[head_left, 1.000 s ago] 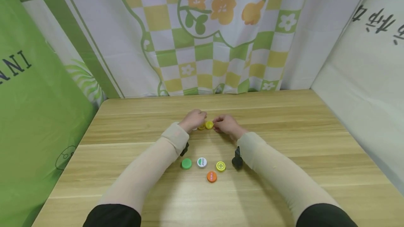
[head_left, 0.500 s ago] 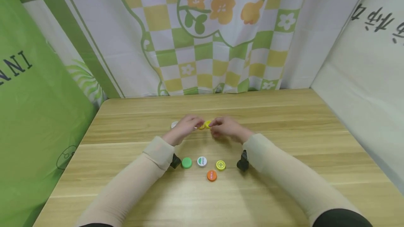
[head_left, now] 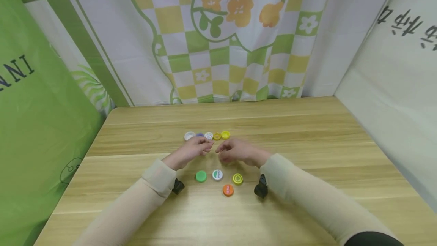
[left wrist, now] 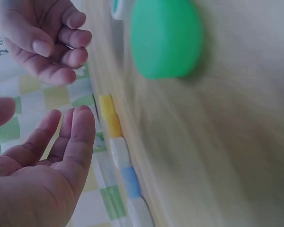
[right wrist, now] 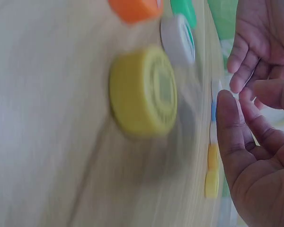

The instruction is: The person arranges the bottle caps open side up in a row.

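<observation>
Above the table, my left hand (head_left: 192, 150) and right hand (head_left: 240, 152) face each other with a small gap between them. Both have loosely bent fingers and hold nothing, as the wrist views also show. Just beyond them runs a row of bottle caps: a white cap (head_left: 189, 135), a blue cap (left wrist: 131, 182) partly hidden by my left hand in the head view, another white cap (head_left: 208, 135), an orange-yellow cap (head_left: 217, 136) and a yellow cap (head_left: 225, 134). Nearer me lie a green cap (head_left: 201, 176), a white-and-green cap (head_left: 217, 175), a patterned yellow cap (head_left: 237, 178) and an orange cap (head_left: 228, 190).
The wooden table (head_left: 300, 132) reaches back to a checked curtain (head_left: 235, 60). A green cloth (head_left: 44, 132) hangs along the left side, a white one (head_left: 392, 98) along the right. Black cameras sit below both wrists.
Both hands have drawn back toward me from the far caps, the left also moving leftward. The row of caps has come into sight; the four nearer caps lie as before.
</observation>
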Demonstrator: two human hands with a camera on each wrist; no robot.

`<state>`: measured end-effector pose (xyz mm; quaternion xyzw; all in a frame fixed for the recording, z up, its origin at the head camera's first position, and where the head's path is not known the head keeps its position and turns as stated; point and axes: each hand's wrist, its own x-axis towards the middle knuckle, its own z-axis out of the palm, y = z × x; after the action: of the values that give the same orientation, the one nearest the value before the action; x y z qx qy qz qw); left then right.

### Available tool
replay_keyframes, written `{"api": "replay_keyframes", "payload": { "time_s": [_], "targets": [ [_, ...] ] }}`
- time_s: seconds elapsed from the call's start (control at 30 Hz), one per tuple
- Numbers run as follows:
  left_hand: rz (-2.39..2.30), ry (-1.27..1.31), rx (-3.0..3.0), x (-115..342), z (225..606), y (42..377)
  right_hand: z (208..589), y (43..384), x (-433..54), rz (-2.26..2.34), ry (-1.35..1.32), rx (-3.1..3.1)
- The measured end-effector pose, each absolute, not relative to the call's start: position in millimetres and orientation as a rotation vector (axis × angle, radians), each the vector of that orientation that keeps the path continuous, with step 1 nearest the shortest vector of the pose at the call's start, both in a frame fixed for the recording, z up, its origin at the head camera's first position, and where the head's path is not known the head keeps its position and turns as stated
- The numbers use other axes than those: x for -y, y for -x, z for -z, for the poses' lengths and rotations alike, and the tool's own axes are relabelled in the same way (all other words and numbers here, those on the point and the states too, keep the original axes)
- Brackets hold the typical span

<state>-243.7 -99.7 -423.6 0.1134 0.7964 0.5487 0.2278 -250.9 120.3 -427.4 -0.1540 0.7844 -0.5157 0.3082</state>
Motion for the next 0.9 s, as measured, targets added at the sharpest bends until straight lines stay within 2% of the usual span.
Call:
{"api": "replay_keyframes", "payload": {
  "time_s": [0.47, 0.7, 0.9],
  "targets": [
    [-1.391, -0.298, -2.314, 140, 442, 210, 429, 230, -80, 1.130, 0.587, -2.142],
    [-1.444, -0.172, -2.262, 144, 450, 187, 433, 228, -69, 0.985, 0.587, -2.222],
    [-1.410, -0.163, -2.290, 141, 449, 182, 430, 227, -62, 0.875, 0.623, -2.303]
  ]
}}
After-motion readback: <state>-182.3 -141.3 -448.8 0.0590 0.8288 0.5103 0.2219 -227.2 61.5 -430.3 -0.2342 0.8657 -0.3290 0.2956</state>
